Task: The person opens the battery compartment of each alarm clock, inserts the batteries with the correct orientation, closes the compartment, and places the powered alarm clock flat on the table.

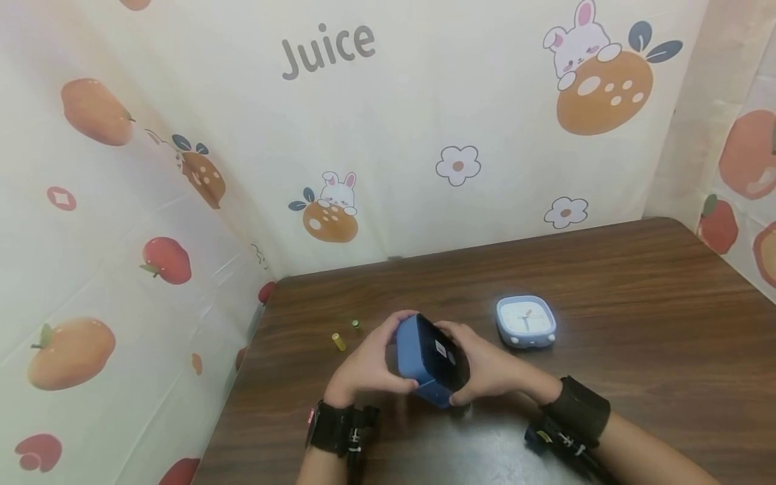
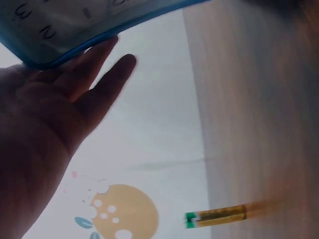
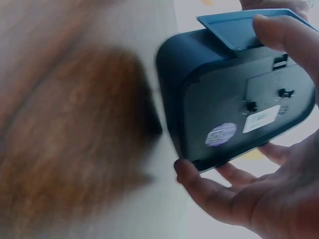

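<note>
Both hands hold a blue desk clock (image 1: 411, 350) over the table, its black back turned up and to the right. My left hand (image 1: 371, 360) grips the left side, thumb near the lower edge and fingers round the far edge. On the other side my right hand (image 1: 490, 362) grips it between thumb and fingers. The right wrist view shows the back (image 3: 219, 104) with a battery cover, two small knobs, a white label, a purple round sticker and a blue flap (image 3: 234, 30) under the right thumb. Numerals show on the clock face (image 2: 84, 25) in the left wrist view.
A yellow battery (image 1: 338, 342) and a second, green-ended battery (image 1: 355, 324) are on the brown wooden table (image 1: 606, 283), left of the hands. A light blue clock (image 1: 526, 322) lies face up behind the right forearm. A fruit-print curtain (image 1: 394, 121) hangs behind.
</note>
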### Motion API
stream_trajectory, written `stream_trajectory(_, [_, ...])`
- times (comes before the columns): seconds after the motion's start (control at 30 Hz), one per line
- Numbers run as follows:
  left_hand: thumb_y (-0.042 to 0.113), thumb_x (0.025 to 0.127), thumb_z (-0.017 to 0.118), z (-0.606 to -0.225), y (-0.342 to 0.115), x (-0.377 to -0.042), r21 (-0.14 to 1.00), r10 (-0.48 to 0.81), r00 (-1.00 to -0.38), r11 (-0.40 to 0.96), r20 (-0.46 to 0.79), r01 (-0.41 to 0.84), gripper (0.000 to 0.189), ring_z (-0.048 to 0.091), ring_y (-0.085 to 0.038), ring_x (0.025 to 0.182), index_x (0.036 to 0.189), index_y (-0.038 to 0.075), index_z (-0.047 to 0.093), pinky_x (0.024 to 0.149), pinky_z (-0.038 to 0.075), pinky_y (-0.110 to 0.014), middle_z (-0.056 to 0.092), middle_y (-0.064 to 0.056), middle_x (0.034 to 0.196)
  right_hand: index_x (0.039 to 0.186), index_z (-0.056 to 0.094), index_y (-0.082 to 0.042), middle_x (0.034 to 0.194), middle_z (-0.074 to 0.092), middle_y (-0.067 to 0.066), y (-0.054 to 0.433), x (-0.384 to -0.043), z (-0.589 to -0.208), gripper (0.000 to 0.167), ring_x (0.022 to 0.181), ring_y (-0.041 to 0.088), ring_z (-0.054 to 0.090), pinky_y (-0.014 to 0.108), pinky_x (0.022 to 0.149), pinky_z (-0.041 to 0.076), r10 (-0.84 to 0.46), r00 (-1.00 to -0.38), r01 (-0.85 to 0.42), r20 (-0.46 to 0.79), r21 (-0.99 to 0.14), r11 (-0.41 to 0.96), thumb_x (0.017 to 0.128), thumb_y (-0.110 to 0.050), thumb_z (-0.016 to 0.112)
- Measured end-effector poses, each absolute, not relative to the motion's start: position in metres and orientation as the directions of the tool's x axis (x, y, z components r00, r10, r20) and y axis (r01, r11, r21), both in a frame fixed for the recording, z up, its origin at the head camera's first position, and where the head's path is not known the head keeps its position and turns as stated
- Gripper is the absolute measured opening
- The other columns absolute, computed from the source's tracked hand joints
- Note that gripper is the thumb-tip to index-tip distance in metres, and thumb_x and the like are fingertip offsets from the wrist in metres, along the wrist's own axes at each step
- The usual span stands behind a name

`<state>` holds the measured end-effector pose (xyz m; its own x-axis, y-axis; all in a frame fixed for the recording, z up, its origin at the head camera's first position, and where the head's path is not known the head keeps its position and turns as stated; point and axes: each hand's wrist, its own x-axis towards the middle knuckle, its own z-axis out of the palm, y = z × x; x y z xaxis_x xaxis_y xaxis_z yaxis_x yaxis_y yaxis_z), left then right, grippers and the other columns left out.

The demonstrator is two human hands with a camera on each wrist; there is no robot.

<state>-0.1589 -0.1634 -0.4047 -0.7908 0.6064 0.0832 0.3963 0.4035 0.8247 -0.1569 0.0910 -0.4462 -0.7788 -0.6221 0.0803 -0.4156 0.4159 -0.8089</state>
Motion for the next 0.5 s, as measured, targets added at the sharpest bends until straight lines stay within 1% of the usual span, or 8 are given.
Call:
stream_trajectory(0.1, [0.033, 0.066, 0.083, -0.402, -0.165, -0.157, 0.81, 0.602, -0.797, 0.443, 0.05, 0.385, 0.094, 0.051, -0.016, 0.117, 0.143, 0.034, 0.03, 0.093, 0.048, -0.038, 0.05, 0.007, 0.132, 0.149, 0.025, -0.018, 0.136, 0.041, 0.007, 0.092, -0.156, -0.441, 0.117, 0.12, 0.025, 0.047, 0.043, 0.093, 0.048, -0.623, -0.779, -0.412, 0.067, -0.805, 0.428, 0.053, -0.033, 0.091])
stream_trajectory(0.3, [0.034, 0.066, 0.084, -0.4, -0.167, -0.158, 0.809, 0.595, -0.803, 0.458, 0.029, 0.369, 0.092, 0.049, -0.014, 0.117, 0.142, 0.036, 0.031, 0.093, 0.047, -0.039, 0.049, 0.011, 0.131, 0.148, 0.026, -0.02, 0.133, 0.042, 0.009, 0.092, -0.154, -0.436, 0.116, 0.114, 0.026, 0.048, 0.042, 0.086, 0.05, -0.618, -0.783, -0.419, 0.074, -0.797, 0.436, 0.053, -0.033, 0.091])
stream_trajectory(0.5, [0.032, 0.065, 0.084, -0.4, -0.169, -0.157, 0.81, 0.595, -0.803, 0.464, 0.015, 0.359, 0.094, 0.049, -0.015, 0.116, 0.142, 0.034, 0.03, 0.094, 0.047, -0.039, 0.049, 0.008, 0.131, 0.148, 0.028, -0.024, 0.13, 0.043, 0.009, 0.091, -0.153, -0.435, 0.114, 0.11, 0.027, 0.047, 0.044, 0.082, 0.051, -0.606, -0.793, -0.415, 0.065, -0.785, 0.46, 0.054, -0.033, 0.091])
